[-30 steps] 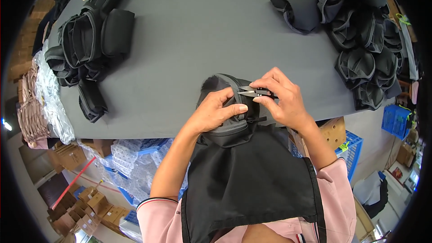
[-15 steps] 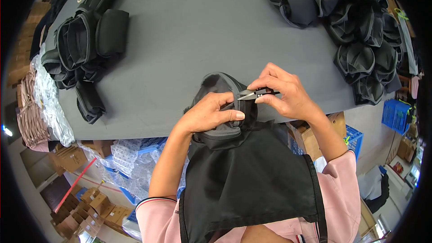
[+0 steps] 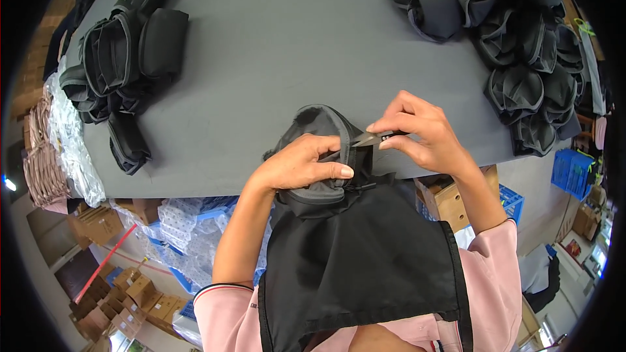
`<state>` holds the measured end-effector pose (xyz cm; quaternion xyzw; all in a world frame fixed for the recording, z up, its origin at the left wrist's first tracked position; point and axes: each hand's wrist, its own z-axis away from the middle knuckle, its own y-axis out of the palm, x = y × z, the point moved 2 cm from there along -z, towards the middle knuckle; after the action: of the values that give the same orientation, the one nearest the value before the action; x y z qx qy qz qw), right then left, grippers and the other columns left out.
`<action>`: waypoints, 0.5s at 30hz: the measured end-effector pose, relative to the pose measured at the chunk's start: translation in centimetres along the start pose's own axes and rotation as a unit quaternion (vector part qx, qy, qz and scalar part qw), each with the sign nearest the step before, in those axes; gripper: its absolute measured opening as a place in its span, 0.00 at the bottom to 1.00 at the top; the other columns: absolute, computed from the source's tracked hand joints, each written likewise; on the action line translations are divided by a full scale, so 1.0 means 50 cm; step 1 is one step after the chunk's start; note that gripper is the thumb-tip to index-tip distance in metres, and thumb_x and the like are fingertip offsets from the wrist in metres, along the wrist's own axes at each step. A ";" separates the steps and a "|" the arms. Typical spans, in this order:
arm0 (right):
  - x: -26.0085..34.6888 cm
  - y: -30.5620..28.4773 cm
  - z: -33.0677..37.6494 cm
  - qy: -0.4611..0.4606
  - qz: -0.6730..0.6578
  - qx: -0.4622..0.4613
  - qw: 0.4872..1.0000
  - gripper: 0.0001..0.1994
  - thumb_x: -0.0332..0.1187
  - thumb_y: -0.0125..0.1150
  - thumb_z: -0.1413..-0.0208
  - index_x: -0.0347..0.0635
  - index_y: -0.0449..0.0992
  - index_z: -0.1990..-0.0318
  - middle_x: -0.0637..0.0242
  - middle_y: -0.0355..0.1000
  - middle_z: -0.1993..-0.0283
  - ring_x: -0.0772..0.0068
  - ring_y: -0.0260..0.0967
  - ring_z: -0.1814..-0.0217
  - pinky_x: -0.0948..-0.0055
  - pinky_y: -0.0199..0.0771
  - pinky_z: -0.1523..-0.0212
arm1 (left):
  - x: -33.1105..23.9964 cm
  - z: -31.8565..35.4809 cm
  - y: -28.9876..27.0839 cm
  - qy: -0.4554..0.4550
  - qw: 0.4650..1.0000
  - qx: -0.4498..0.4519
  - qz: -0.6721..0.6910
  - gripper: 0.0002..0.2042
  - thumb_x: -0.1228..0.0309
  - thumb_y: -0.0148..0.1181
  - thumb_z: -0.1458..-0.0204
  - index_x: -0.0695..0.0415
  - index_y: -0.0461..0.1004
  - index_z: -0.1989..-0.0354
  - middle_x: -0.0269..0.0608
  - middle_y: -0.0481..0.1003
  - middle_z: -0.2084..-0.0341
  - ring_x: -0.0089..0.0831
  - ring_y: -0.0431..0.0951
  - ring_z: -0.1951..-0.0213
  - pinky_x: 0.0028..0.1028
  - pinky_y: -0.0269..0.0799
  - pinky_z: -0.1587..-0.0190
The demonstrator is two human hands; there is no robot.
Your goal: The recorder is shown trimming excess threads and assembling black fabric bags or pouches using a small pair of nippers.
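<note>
At the near edge of a wide gray tabletop (image 3: pixel 261 45), from L to R: clear plastic wrap (image 3: pixel 75 150) lies bunched at the far side, next to a heap of black pouches (image 3: pixel 114 58), prob. parked there to leave elbow room. At ctr., the person's left hand (image 3: pixel 300 164) pinches the edging of a gray-lined black pouch (image 3: pixel 303 124), thumb on the strip & fingers in the opening, a grip that likely keeps the seam taut & turned toward the blades. The pouch sits at the tabletop's near edge, just beyond a black apron (image 3: pixel 358 254); close in, prob. for a better view. The right hand (image 3: pixel 417 129) holds small snips (image 3: pixel 368 139) btwn thumb & fingers, tips angled at the edging, approx. at the strip; contact can't be confirmed. That light hold prob. gives fine control. Far R, a 2nd, larger pile of pouches (image 3: pixel 515 91) overlaps along the tabletop's side, likely bunched to save space.
</note>
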<state>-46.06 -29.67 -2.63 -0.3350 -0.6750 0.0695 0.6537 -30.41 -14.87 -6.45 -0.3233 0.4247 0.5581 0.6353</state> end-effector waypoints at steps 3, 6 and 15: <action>0.008 0.005 -0.014 0.007 0.022 0.050 0.998 0.11 0.28 0.65 0.61 0.49 0.77 0.66 0.70 0.66 0.71 0.65 0.63 0.72 0.68 0.62 0.65 | -0.002 0.001 0.002 -0.009 1.000 0.006 -0.012 0.15 0.62 0.64 0.54 0.61 0.70 0.71 0.31 0.67 0.83 0.20 0.63 0.78 0.25 0.60 0.74; 0.002 0.004 -0.024 -0.041 0.022 0.083 0.995 0.10 0.29 0.65 0.61 0.49 0.76 0.66 0.71 0.65 0.70 0.65 0.63 0.71 0.68 0.62 0.65 | -0.005 -0.001 0.006 -0.015 1.000 0.011 -0.008 0.15 0.61 0.64 0.54 0.61 0.70 0.72 0.31 0.67 0.84 0.20 0.63 0.78 0.25 0.60 0.75; -0.006 -0.010 -0.028 -0.086 0.034 0.064 0.994 0.11 0.27 0.68 0.65 0.46 0.78 0.69 0.71 0.66 0.74 0.68 0.62 0.72 0.70 0.62 0.69 | 0.001 0.002 0.005 0.002 1.000 0.009 0.011 0.14 0.62 0.63 0.53 0.61 0.70 0.70 0.31 0.69 0.83 0.20 0.66 0.77 0.24 0.62 0.74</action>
<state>-44.97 -30.67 -2.44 -0.3078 -0.7110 0.1635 0.6108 -30.64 -14.73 -6.46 -0.3143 0.4347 0.5606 0.6308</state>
